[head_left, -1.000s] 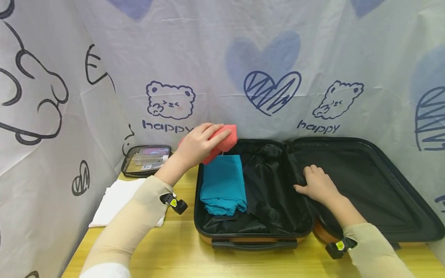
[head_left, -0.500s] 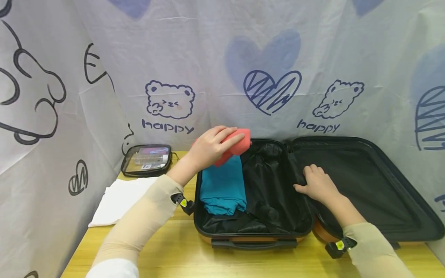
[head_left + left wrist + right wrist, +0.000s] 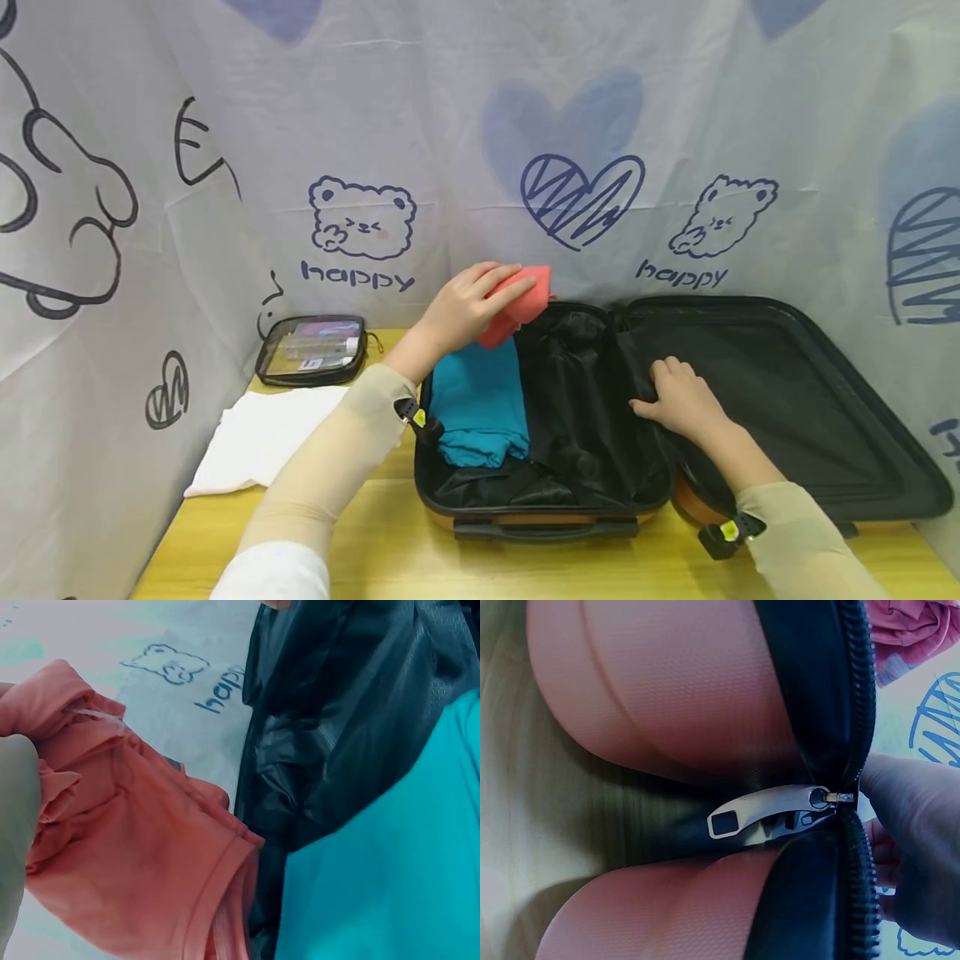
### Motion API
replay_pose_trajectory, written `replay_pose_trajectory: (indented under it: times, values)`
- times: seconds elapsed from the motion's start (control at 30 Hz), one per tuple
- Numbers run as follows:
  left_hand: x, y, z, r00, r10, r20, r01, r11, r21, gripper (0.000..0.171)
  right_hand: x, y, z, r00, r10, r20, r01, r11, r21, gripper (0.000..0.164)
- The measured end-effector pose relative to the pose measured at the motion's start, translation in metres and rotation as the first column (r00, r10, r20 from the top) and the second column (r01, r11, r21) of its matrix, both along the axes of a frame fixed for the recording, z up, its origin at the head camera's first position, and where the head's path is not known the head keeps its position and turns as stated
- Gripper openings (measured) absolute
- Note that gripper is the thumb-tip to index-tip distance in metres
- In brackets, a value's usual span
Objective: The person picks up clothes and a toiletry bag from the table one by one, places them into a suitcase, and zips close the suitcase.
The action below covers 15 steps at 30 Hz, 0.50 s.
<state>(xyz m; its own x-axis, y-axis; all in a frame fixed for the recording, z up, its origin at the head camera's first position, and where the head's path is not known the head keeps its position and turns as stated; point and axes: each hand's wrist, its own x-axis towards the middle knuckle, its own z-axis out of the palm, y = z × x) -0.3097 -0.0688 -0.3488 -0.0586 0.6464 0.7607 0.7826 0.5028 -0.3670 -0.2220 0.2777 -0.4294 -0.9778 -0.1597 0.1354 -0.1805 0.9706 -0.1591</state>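
Note:
My left hand grips a folded coral garment above the back left of the open suitcase. In the left wrist view the coral garment hangs with a hemmed edge beside the black lining. Below my hand, a folded teal cloth lies in the left side of the suitcase. My right hand rests on the zipped edge between the suitcase's base and its lid. A metal zipper pull hangs near that hand in the right wrist view.
A clear, black-edged pouch with bottles inside stands at the back left of the wooden table. In front of it lies a folded white cloth, partly behind my left arm. A printed curtain closes off the back.
My left hand has carried the coral garment to the right, over the back of the suitcase. The right hand has stayed on the suitcase edge.

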Motion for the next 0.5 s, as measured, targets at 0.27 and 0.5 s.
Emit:
replay_pose_trajectory:
  times: [0.27, 0.5]
  values:
    - [-0.018, -0.002, -0.013, 1.000, 0.005, -0.019, -0.005, 1.000, -0.016, 0.049, -0.001, -0.001, -0.001, 1.000, -0.005, 0.002, 0.005, 1.000, -0.006, 0.047]
    - [-0.022, -0.011, -0.028, 1.000, 0.000, -0.011, -0.001, 0.999, -0.046, 0.051, -0.001, 0.000, 0.001, 1.000, -0.008, 0.013, 0.008, 1.000, -0.002, 0.047]
